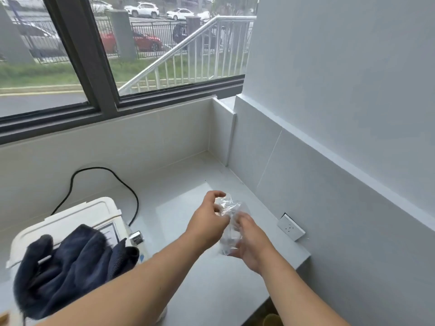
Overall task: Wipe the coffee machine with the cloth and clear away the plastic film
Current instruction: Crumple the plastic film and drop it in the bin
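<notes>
Over the pale counter [179,198], right between the two hands, is the plastic film [231,208], scrunched into a long lump. It runs from far to near. The left hand [208,220] curls its fingers round the far end. The right hand [253,245] curls round the near end, so both hold it. It looks ready to be squashed small. The dark cloth [70,262] lies on the coffee machine [70,215], off to the left, nearer the left hand.
</notes>
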{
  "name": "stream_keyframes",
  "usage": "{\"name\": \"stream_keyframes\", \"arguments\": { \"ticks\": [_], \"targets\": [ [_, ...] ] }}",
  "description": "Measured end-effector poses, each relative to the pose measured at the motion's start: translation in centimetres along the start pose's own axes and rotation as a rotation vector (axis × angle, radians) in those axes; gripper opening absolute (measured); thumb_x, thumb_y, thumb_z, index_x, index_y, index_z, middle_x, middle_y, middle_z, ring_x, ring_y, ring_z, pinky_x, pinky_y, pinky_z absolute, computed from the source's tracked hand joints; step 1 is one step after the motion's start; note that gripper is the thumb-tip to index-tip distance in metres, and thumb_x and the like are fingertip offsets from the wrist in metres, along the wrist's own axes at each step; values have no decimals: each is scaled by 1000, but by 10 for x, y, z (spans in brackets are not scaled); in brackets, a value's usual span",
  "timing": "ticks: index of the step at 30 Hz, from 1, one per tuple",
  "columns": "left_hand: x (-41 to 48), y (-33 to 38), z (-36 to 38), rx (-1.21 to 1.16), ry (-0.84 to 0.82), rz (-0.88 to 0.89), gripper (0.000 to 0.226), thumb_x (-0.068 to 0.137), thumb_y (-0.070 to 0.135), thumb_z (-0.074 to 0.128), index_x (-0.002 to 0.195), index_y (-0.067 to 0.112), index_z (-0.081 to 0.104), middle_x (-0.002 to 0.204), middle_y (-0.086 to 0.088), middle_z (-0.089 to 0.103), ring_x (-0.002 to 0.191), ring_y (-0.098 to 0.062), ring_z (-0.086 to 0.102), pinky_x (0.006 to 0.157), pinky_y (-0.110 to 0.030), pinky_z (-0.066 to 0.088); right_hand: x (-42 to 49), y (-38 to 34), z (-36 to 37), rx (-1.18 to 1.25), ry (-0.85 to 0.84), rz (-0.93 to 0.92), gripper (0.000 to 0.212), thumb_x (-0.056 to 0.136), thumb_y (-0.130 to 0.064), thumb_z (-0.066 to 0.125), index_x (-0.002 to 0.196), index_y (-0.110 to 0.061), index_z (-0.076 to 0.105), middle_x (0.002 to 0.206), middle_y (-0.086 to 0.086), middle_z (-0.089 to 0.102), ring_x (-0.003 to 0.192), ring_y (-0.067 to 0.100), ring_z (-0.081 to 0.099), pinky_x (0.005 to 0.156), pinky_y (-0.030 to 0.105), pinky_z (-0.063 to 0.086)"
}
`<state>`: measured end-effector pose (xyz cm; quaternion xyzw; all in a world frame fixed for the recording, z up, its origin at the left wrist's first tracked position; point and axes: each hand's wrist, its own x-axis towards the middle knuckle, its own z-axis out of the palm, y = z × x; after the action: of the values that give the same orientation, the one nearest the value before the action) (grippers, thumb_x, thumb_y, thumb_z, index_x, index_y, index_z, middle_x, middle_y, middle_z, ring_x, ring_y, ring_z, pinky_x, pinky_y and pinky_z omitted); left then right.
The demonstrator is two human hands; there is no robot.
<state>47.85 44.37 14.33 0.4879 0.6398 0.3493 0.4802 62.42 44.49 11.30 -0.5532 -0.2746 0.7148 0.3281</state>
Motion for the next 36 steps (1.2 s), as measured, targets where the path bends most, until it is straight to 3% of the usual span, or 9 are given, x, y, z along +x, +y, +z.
{"name": "stream_keyframes", "arguments": {
  "ticks": [2,5,8,12,18,21,24,30,36],
  "targets": [
    [-16,2,-5,68,-45,64,39,88,24,62,116,48,49,101,12,62,76,-9,68,57,-24,51,-17,-1,12,107,-17,-38,26,95,-35,62,114,-23,75,116,6,78,79,36,74,77,55,64],
    [-44,0,-22,397,-49,222,25,88,40,62,111,43,53,112,12,65,95,-2,60,77,-25,52,-44,-3,31,165,15,-121,21,101,-18,55,98,-22,75,96,7,80,65,22,72,54,32,57],
    [-75,-5,-35,523,-19,344,63,76,64,64,135,43,49,138,18,47,125,-11,43,97,-29,44,-70,-2,45,231,62,-206,23,96,-6,54,92,-19,72,89,11,75,72,25,72,58,32,56],
    [-113,-7,-46,558,-234,422,104,62,70,81,147,48,25,148,24,32,108,-6,58,78,-22,47,-110,7,57,324,67,-188,25,98,-14,53,98,-9,78,85,11,75,71,25,73,57,31,57],
    [-145,4,-43,660,-209,620,46,87,55,67,125,38,49,115,8,64,101,-19,64,80,-34,52,-159,31,40,46,286,-189,22,83,-32,60,87,-18,75,94,7,80,82,25,74,75,37,52],
    [-156,8,-29,574,-209,612,26,90,50,58,108,35,48,99,10,62,84,-16,60,63,-28,44,-179,43,26,20,169,-157,53,84,-68,49,101,-29,81,106,1,80,86,23,65,81,42,54],
    [-161,8,-8,513,-223,568,19,91,46,56,98,37,41,93,11,64,76,-11,61,58,-30,45,-196,52,8,77,-13,-193,70,95,-77,36,126,-28,75,115,2,75,89,25,62,87,47,56],
    [-171,16,50,513,-234,585,25,86,48,65,96,34,48,89,12,59,83,-14,58,59,-29,38,-217,59,-35,313,182,-325,33,106,-23,56,138,-17,58,100,11,78,69,22,74,54,32,57],
    [-176,19,118,499,-391,535,78,72,53,75,139,32,41,122,15,53,108,-17,65,84,-33,54,-211,68,-94,245,486,-370,10,99,-13,66,105,-19,70,91,8,80,74,21,77,60,31,57]
  ]
}}
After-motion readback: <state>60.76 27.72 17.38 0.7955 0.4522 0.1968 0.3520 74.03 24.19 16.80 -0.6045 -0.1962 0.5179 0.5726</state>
